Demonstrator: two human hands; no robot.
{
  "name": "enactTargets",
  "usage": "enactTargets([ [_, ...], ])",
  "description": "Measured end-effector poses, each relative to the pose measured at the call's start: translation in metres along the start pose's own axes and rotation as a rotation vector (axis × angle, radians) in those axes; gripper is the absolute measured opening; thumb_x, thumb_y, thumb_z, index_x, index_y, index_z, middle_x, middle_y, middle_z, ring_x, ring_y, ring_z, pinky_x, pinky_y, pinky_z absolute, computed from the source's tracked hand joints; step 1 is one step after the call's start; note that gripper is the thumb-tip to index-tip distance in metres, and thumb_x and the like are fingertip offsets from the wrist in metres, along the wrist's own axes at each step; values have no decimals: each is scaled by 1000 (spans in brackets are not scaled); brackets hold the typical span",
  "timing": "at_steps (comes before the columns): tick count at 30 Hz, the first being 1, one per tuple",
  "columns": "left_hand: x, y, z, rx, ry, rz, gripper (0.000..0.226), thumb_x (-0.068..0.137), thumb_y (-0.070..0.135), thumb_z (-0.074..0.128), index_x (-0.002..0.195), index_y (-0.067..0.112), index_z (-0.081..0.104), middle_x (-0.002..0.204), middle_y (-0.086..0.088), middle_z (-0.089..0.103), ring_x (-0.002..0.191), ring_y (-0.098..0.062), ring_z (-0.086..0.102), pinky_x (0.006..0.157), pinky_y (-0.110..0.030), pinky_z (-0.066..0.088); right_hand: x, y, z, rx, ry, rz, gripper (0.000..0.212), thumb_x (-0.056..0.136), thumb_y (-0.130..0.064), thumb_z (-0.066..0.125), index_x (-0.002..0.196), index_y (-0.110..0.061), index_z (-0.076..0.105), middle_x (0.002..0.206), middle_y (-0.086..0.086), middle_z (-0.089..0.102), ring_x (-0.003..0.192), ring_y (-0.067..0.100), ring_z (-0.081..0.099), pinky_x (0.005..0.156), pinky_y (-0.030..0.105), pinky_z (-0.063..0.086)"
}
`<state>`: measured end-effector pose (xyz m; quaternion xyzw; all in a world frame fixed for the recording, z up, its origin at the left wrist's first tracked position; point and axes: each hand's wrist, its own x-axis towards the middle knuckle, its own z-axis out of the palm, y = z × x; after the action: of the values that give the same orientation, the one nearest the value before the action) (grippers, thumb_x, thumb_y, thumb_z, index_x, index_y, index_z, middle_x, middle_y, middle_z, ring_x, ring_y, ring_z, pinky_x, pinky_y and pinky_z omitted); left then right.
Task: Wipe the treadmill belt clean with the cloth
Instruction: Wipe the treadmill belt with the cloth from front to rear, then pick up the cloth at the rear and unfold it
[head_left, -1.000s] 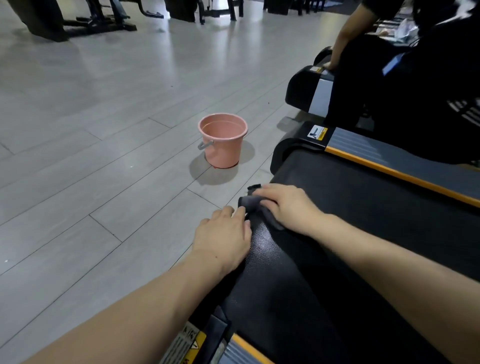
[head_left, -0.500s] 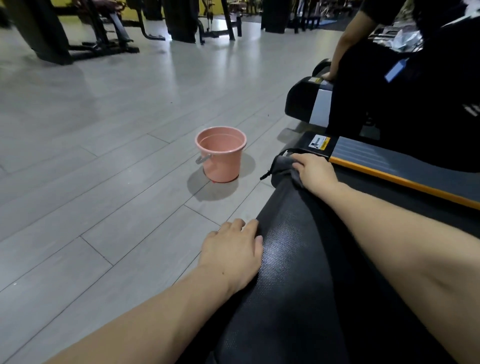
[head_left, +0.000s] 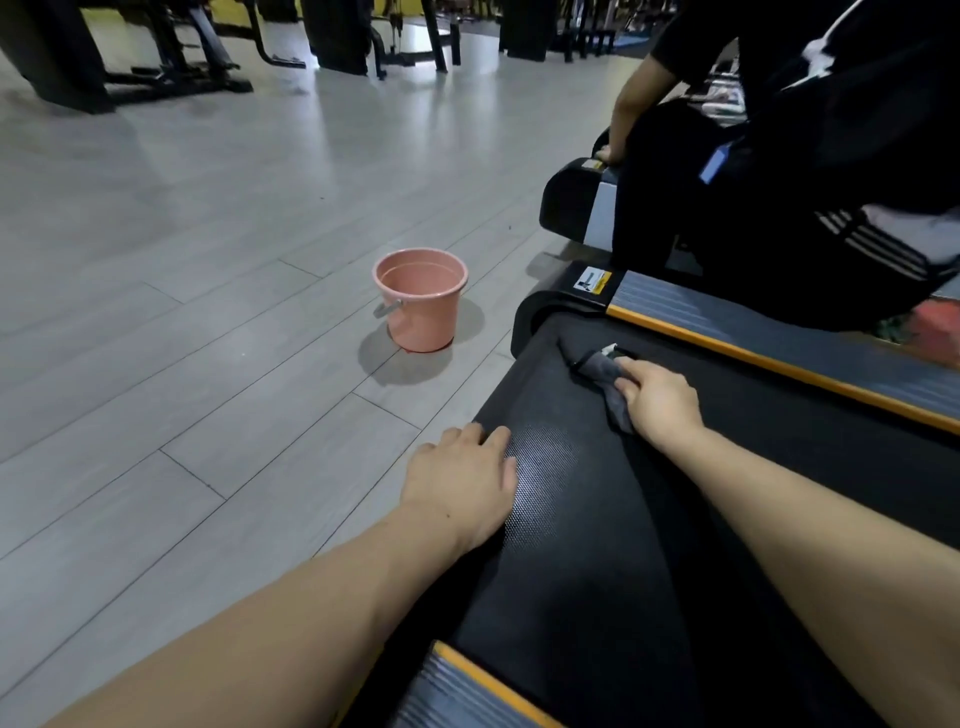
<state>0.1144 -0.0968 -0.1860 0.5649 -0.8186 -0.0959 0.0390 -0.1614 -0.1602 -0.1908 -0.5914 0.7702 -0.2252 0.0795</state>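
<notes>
The black textured treadmill belt (head_left: 597, 545) runs from the lower middle toward the upper right. A dark grey cloth (head_left: 602, 371) lies on the belt near its far end. My right hand (head_left: 660, 402) grips the cloth with curled fingers and holds it down on the belt. Part of the cloth is hidden under that hand. My left hand (head_left: 462, 483) rests flat on the belt's left edge, fingers straight, holding nothing.
A pink bucket (head_left: 421, 299) stands on the grey floor left of the treadmill. A grey side rail with an orange stripe (head_left: 779, 343) borders the belt on the right. Another person in black (head_left: 779, 182) crouches at the neighbouring treadmill. Gym machines stand at the back.
My right hand pushed the cloth from the belt's left edge to its far end, then drew it back and rightward across the belt. My left hand stayed on the belt's edge.
</notes>
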Motion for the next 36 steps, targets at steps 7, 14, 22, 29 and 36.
enactTargets([
  [7, -61, 17, -12, 38, -23, 25, 43, 103, 44, 29, 138, 26, 44, 137, -2, 53, 128, -28, 48, 99, -45, 43, -128, -1, -12, -6, -78, -59, 37, 94, -30, 61, 131, -34, 61, 137, -7, 59, 124, 25, 56, 102, 36, 43],
  [14, -133, 41, -40, 59, -43, 63, 45, 103, 43, 29, 142, 25, 42, 137, -5, 54, 126, -29, 50, 100, -48, 44, -215, -16, -67, 85, -197, -25, 31, 94, -32, 61, 125, -39, 65, 126, -7, 68, 118, 21, 60, 97, 28, 45],
  [22, -228, 73, -90, -96, 8, 77, 44, 103, 40, 32, 142, 24, 44, 135, -6, 55, 122, -31, 52, 95, -46, 46, -343, -55, -151, 236, -26, -92, 31, 93, -28, 65, 123, -33, 67, 122, -12, 69, 116, 9, 60, 100, 26, 45],
  [29, -298, 54, -87, -70, -32, 98, 41, 101, 40, 41, 139, 27, 49, 135, -3, 56, 121, -27, 54, 94, -43, 49, -417, -65, -158, 173, -117, -138, 25, 91, -36, 62, 114, -41, 54, 103, -9, 69, 96, 20, 63, 84, 39, 50],
  [36, -317, 40, -63, -42, -126, 54, 42, 103, 41, 40, 144, 29, 45, 140, 0, 54, 123, -25, 54, 95, -42, 49, -441, -62, -121, -13, -267, -171, 44, 98, -23, 55, 137, -43, 48, 152, -18, 41, 144, 16, 32, 114, 35, 31],
])
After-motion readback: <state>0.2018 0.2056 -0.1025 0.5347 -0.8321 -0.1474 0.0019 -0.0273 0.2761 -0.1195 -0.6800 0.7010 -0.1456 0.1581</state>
